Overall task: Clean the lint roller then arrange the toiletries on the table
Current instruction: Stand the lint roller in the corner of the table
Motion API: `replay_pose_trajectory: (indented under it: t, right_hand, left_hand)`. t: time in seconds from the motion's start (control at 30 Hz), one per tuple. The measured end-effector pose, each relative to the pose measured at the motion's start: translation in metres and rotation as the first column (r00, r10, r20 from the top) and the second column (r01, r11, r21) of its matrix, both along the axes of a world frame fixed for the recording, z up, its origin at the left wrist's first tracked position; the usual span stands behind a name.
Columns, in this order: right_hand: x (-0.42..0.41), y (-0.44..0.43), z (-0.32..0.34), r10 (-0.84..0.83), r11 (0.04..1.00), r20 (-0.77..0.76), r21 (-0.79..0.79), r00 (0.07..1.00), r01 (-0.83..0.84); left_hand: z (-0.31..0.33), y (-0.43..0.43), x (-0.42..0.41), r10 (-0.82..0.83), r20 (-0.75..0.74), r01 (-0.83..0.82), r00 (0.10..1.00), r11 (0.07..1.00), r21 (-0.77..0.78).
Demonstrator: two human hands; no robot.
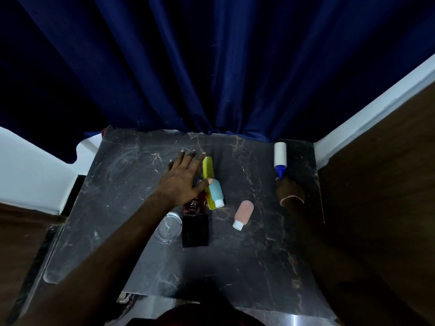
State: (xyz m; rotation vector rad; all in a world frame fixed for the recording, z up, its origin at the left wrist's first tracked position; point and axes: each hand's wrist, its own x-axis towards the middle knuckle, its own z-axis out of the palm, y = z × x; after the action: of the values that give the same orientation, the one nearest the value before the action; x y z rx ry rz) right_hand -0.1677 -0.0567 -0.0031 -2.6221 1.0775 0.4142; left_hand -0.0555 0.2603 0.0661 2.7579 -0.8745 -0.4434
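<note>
A lint roller (280, 154) with a white roll and blue handle lies at the table's far right corner; my right hand (290, 190) grips the handle's end. My left hand (182, 176) hovers with fingers spread over the middle of the dark marble table (131, 184), beside a yellow comb (208, 171). A light blue bottle (216, 192) lies on the comb. A dark red perfume bottle (195, 204) with a black cap (195, 230) sits partly under my left hand. A pink bottle (243, 214) lies alone to the right.
A clear round lid (168, 228) lies left of the black cap. A blue curtain (211, 67) hangs behind the table. Wooden panels (381, 184) flank it on the right, a white wall (28, 165) on the left.
</note>
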Motion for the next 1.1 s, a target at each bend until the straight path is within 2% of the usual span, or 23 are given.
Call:
replay_pose_trajectory:
  t: [0.2,0.5,0.9,1.1]
  right_hand:
    - [0.021,0.041,-0.003,0.173,0.982,-0.040,0.088,0.984,-0.169]
    - [0.029,0.076,-0.010,0.418,0.908,-0.069,0.044,0.906,-0.416]
    - [0.036,0.044,0.000,0.228,0.974,-0.075,0.013,0.971,-0.228]
    - [0.033,0.036,-0.002,0.155,0.988,-0.023,0.011,0.988,-0.155]
  left_hand:
    - [0.000,0.004,-0.002,0.018,-0.012,-0.018,1.000,1.000,-0.002]
    - [0.002,0.010,-0.001,0.038,-0.006,-0.038,0.999,0.999,0.008]
    - [0.002,0.004,0.000,-0.001,0.029,0.000,1.000,1.000,0.028]
    - [0.005,0.002,0.000,-0.010,0.012,0.010,1.000,0.998,0.058]
